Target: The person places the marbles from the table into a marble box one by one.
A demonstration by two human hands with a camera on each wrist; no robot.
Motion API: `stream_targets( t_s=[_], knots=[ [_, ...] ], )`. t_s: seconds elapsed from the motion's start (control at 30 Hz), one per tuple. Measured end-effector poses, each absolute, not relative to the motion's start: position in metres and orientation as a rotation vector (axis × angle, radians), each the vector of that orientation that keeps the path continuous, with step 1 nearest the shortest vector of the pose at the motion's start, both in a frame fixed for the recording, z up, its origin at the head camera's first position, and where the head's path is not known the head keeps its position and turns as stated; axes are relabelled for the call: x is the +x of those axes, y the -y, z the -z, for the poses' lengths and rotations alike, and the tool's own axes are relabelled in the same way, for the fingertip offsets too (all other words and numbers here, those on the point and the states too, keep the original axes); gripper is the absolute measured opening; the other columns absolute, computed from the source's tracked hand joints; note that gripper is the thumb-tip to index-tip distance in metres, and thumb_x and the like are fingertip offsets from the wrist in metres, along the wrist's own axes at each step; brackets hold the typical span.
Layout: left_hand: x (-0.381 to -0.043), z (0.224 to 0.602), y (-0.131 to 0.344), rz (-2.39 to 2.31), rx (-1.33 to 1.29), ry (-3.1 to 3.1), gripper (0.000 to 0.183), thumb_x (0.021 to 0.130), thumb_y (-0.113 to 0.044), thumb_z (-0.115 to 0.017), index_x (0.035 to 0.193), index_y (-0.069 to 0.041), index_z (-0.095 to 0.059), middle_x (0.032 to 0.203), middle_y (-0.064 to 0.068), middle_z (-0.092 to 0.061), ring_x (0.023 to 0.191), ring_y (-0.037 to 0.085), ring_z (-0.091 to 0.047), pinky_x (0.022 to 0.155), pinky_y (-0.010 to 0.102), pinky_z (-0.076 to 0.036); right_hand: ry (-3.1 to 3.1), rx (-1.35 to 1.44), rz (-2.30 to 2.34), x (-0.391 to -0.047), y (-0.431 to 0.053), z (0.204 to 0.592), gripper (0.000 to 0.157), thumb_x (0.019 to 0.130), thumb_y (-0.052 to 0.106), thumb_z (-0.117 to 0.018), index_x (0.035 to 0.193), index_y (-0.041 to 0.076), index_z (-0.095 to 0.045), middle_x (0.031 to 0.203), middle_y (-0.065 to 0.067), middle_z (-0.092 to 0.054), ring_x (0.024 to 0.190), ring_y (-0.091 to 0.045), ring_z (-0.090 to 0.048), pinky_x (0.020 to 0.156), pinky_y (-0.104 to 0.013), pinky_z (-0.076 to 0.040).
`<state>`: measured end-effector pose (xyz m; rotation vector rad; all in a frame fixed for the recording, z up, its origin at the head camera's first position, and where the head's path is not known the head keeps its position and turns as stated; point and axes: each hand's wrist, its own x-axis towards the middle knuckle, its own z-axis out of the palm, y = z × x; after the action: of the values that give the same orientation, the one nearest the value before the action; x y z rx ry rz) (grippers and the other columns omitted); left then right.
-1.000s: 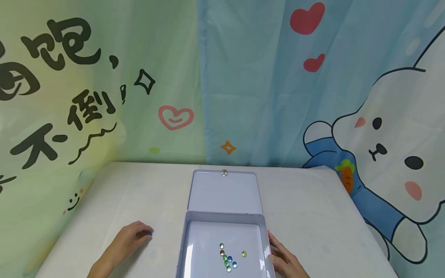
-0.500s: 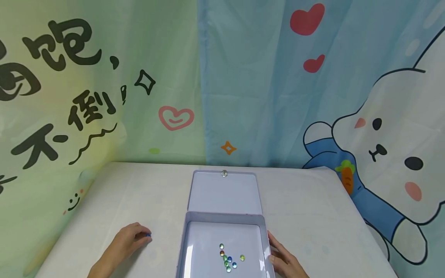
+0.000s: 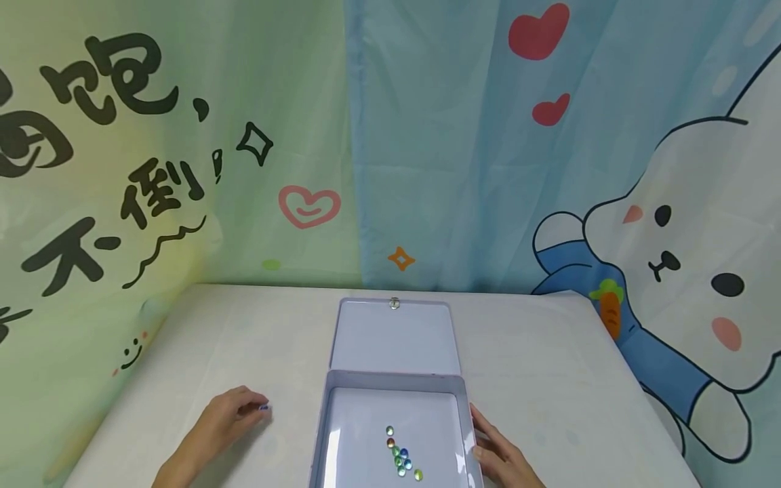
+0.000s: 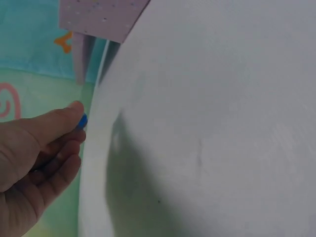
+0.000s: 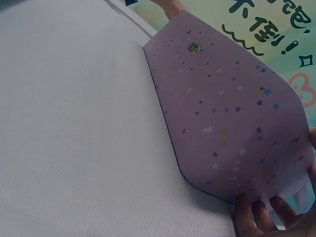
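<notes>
My left hand (image 3: 222,427) is over the table left of the box and pinches a blue marble (image 4: 83,121) between thumb and forefinger. A lilac box (image 3: 393,381) lies with its lid (image 3: 393,339) folded back flat behind it. Several glass marbles (image 3: 398,462), green, blue and amber, are bunched on its floor, a yellow-green marble (image 3: 417,475) at their lower right. My right hand (image 3: 503,453) grips the box's right wall, fingers along the outside and thumb at the rim. In the right wrist view the fingertips (image 5: 243,201) press on the box's star-printed outside (image 5: 222,108).
A white cloth covers the table (image 3: 549,366). Behind it hangs a printed curtain (image 3: 427,135) with a rabbit and hearts. A round metal clasp (image 3: 394,303) sits at the lid's far edge.
The yellow-green marble has rolled from the right of the box floor toward the front left, up to the bunch. One blue marble has shifted slightly left. Both hands stay nearly still.
</notes>
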<state>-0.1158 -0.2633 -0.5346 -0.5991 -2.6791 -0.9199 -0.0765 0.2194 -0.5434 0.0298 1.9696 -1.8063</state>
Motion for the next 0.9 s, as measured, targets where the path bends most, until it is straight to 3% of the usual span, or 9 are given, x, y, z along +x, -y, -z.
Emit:
stream_targets(
  t_s=[0.3, 0.53, 0.9],
  knots=[
    [-0.116, 0.518, 0.250, 1.003, -0.711, 2.528, 0.017, 0.076, -0.004, -0.079, 0.090, -0.010, -0.072, 0.082, -0.012, -0.066, 0.072, -0.006, -0.059, 0.064, 0.012, -0.050, -1.976, -0.025, 1.821, -0.076, -0.220, 0.544, 0.067, 0.100, 0.031, -0.048, 0.156, 0.020, -0.014, 0.160, -0.027, -0.011, 0.136, -0.052, -0.036, 0.094, -0.062, -0.048],
    [-0.115, 0.502, 0.236, 1.099, -0.752, 2.502, 0.021, 0.078, -0.007, -0.078, 0.094, -0.019, -0.071, 0.084, -0.010, -0.068, 0.073, -0.005, -0.060, 0.060, 0.013, -0.048, -1.977, 0.012, 1.802, -0.076, -0.220, 0.545, 0.068, 0.099, 0.035, -0.050, 0.156, 0.024, -0.014, 0.160, -0.026, -0.011, 0.136, -0.052, -0.036, 0.092, -0.064, -0.048],
    [-0.110, 0.485, 0.218, 1.226, -0.831, 2.474, 0.024, 0.081, -0.007, -0.076, 0.100, -0.022, -0.070, 0.089, -0.009, -0.070, 0.076, 0.000, -0.063, 0.069, 0.012, -0.051, -1.955, 0.011, 1.798, -0.077, -0.221, 0.545, 0.069, 0.099, 0.036, -0.050, 0.156, 0.025, -0.012, 0.160, -0.026, -0.010, 0.135, -0.051, -0.038, 0.091, -0.065, -0.048]
  ],
)
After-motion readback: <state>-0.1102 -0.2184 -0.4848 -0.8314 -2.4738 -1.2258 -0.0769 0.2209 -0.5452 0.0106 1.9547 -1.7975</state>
